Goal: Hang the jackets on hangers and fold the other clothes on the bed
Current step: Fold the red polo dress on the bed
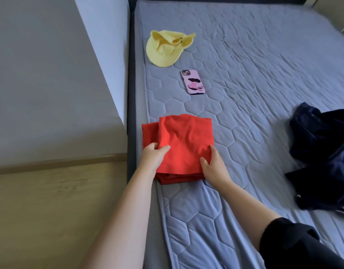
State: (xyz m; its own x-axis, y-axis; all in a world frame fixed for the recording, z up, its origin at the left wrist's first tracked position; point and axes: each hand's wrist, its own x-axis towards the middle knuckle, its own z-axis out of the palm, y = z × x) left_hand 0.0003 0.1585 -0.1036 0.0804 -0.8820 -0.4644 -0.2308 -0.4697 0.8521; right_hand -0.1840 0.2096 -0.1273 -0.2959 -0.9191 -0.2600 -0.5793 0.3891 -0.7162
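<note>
A folded red garment lies near the left edge of the grey quilted mattress. My left hand grips its near left corner, thumb on top and fingers tucked under the fold. On the near right part of the garment my right hand rests with the fingers spread over the cloth. A crumpled dark navy jacket sits at the right edge of the mattress, apart from both hands.
A yellow cap lies at the far left of the mattress, and a phone in a pink case sits between it and the red garment. A pale cabinet stands left of the bed, over wooden floor.
</note>
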